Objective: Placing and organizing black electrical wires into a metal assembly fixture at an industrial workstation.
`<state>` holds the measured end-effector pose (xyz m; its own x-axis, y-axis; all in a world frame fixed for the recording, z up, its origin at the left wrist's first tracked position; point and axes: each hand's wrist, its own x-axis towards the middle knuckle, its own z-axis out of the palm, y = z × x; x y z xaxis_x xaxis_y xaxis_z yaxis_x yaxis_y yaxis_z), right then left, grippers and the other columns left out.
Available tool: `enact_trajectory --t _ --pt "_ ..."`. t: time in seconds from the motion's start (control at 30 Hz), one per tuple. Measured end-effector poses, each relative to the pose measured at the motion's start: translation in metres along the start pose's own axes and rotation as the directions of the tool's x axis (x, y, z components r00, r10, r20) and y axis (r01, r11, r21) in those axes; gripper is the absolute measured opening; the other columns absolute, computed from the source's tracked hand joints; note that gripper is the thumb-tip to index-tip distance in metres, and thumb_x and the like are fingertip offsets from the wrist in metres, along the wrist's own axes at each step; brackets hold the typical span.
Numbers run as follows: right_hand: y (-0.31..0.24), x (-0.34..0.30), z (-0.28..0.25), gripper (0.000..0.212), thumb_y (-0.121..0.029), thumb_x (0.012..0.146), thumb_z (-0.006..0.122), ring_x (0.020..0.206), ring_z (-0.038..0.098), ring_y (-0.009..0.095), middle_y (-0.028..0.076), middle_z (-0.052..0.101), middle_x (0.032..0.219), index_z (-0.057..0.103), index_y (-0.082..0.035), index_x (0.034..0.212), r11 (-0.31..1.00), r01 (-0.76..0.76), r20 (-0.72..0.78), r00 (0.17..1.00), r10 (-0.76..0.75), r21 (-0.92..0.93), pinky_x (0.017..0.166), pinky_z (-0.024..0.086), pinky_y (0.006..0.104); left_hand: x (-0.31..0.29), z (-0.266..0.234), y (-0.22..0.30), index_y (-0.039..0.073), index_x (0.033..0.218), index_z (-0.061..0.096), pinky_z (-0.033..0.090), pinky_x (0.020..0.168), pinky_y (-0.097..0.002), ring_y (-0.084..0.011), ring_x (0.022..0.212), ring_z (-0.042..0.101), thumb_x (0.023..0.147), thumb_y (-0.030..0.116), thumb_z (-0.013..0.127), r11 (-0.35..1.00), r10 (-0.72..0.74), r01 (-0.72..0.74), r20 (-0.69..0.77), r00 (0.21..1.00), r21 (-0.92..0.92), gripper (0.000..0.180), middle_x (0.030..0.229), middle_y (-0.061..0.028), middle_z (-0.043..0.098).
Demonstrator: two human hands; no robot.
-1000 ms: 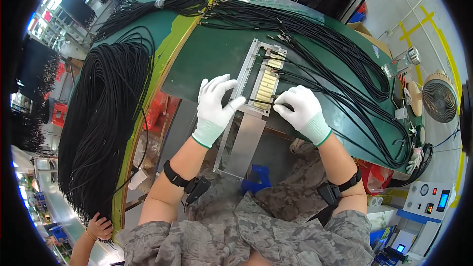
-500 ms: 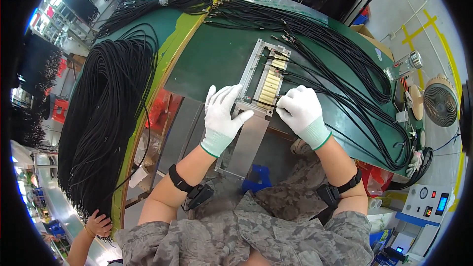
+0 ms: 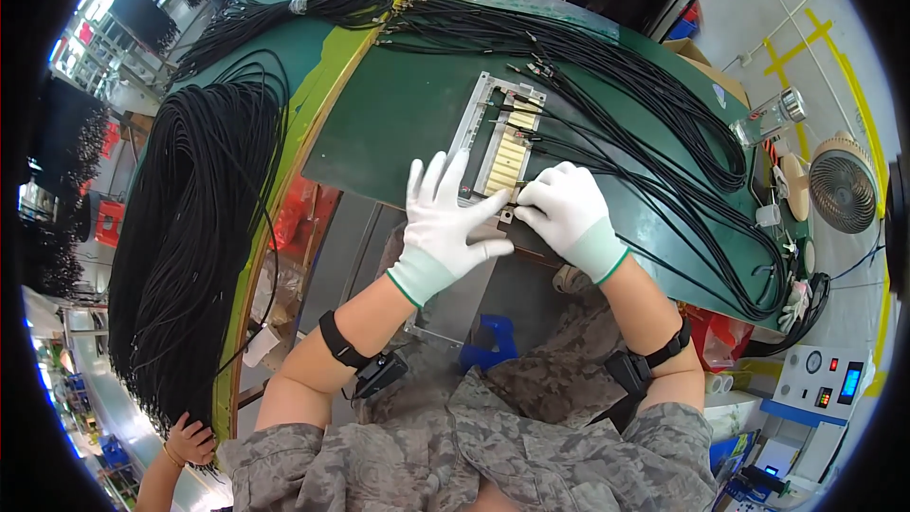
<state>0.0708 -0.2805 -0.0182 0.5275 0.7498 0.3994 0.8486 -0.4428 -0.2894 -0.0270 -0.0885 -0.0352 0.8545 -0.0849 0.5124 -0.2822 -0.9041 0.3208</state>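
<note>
Worker's gloved R hand [image 3: 567, 212] is pinching a black cable [image 3: 513, 206] at the near end of a slotted metal fixture [image 3: 507, 165] on the green tabletop [image 3: 379, 123]; L hand [image 3: 449, 224] is hovering open alongside, holding nothing. Prob. seating the cable; next move's seemingly calling for level pressing

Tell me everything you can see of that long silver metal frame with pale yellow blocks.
The long silver metal frame looks rectangular, with a row of pale yellow blocks along its right side and an open gap beside them. It lies slanted on the green tabletop. Thin black cables reach it from the right. The white-gloved left hand partly hides its near end; the white-gloved right hand is at its near right corner. Hand contact is unclear.
</note>
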Motion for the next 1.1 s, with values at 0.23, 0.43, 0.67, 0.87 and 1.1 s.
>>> enact_trajectory --t 0.23,0.43,0.67,0.87,1.1 --pt "0.021 0.009 -0.009 0.016 -0.021 0.074 0.074 0.083 0.057 0.028 0.004 0.061 0.079 0.064 -0.011 0.081 0.992 -0.087 -0.068 0.994 0.081 -0.088 0.076 0.045 0.0392 0.007 0.005 -0.014 0.025 0.108 0.073 0.015 0.114 -0.0582 -0.0403 0.131 0.038 0.071 0.050 0.074 0.999 0.038 -0.035 0.092 0.995 -0.031 0.044 0.132 -0.0201 0.053" --pt "-0.004 0.022 -0.004 0.012 -0.018 0.076 0.072 0.078 0.058 0.029 0.007 0.061 0.077 0.064 -0.010 0.082 0.996 -0.087 0.000 0.996 0.087 0.023 0.073 0.046 0.0395 0.009 0.013 -0.023 0.016 0.095 0.074 0.020 0.112 -0.0536 -0.0382 0.127 0.043 0.077 0.043 0.072 0.970 -0.100 0.095 -0.011 0.995 -0.223 0.032 0.128 -0.0184 0.056" --pt "-0.004 0.019 0.003 0.010 -0.015 0.078 0.070 0.078 0.060 0.030 0.009 0.063 0.079 0.065 -0.010 0.086 0.964 -0.154 0.023 0.988 0.153 0.216 0.069 0.047 0.0407 0.020 0.005 -0.039 0.007 0.085 0.069 0.029 0.109 -0.0459 -0.0345 0.117 0.053 0.084 0.024 0.068 0.908 -0.177 0.111 -0.129 0.976 -0.405 0.017 0.116 -0.0170 0.063" --pt "0.006 0.012 -0.009 0.010 -0.021 0.081 0.065 0.079 0.061 0.030 0.009 0.065 0.075 0.068 -0.011 0.081 0.947 -0.219 0.102 0.974 0.200 0.234 0.070 0.048 0.0421 0.017 0.008 -0.048 0.006 0.092 0.068 0.035 0.106 -0.0451 -0.0305 0.107 0.059 0.086 0.016 0.065 0.933 -0.243 0.181 -0.174 0.954 -0.312 0.012 0.104 -0.0137 0.066" --pt "0.013 0.009 -0.016 0.017 -0.026 0.084 0.061 0.077 0.061 0.030 0.008 0.064 0.074 0.068 -0.011 0.079 0.977 -0.192 0.144 0.973 0.177 0.093 0.070 0.048 0.0423 0.013 0.010 -0.050 0.005 0.098 0.067 0.036 0.106 -0.0462 -0.0263 0.100 0.062 0.090 0.015 0.059 0.937 -0.218 0.154 -0.177 0.960 -0.315 0.014 0.101 -0.0100 0.067"
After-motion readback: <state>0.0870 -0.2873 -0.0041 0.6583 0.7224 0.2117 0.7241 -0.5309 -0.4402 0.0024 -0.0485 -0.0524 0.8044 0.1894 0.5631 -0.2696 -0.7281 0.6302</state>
